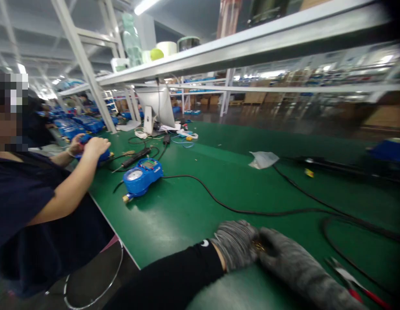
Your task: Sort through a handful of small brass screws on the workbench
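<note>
Both my hands wear grey knit gloves and meet low on the green bench (193, 215). My left hand (235, 243), with a black sleeve, is closed around a small brass-coloured part (258, 246). My right hand (293, 262) comes in from the lower right and its fingers touch the same part. Most of the part is hidden between the gloves. A blue water meter (142, 177) with a round dial and brass fitting lies further left on the bench, away from both hands.
A co-worker in a dark shirt sits at left, hands (90, 148) on another blue meter. Black cables (251, 211) cross the bench. Red-handled pliers (351, 282) lie at lower right, a clear bag (263, 159) mid-bench, a monitor (156, 107) at the back under a shelf.
</note>
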The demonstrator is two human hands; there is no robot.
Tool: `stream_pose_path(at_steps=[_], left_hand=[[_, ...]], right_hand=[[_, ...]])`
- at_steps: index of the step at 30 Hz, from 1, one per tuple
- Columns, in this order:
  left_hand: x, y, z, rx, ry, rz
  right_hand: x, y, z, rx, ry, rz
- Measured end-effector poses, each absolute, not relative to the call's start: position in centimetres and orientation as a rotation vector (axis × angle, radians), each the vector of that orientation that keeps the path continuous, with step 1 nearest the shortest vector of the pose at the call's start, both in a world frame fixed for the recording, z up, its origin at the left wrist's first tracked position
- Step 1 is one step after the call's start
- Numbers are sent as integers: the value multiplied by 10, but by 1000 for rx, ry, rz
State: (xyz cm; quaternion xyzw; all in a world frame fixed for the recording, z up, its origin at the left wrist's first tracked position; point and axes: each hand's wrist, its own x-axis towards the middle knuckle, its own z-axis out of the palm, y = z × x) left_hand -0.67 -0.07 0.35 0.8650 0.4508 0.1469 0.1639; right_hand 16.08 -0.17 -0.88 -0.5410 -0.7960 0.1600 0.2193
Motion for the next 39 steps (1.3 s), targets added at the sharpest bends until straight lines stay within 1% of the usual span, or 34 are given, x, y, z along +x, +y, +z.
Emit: stream_pose_path(at_steps=[2,4,10,14,18,24,26,30,33,35,39], left_hand=[[-6,-2,3,2403,1282,475],[-5,-1,-1,2351,1279,529],[-8,3,-7,2004,1149,727],[-12,3,0,1718,1075,782],[-16,1,14,1595,964,813],[-22,-2,36,1575,986,828],[-30,1,38,1618,1022,786],[-53,8,34,1888,1149,485],[-56,7,28,2064,1203,330],[-49,5,26,2101,1207,322],[-27,3,20,2097,1205,443]], right_hand=[[157,-7,-3,-1590,-2178,462],[154,-8,2,-1548,-2210,557],[163,-9,13,-1521,-2208,622],[171,-9,25,-1451,-2219,647],[178,-9,39,-1398,-2226,647],[184,-12,55,-1386,-2173,633],[187,-14,61,-1437,-2189,642],[193,-21,64,-1707,-2447,654],[193,-21,53,-1858,-2540,706],[188,-18,41,-1811,-2492,699],[175,-11,25,-1596,-2414,647]])
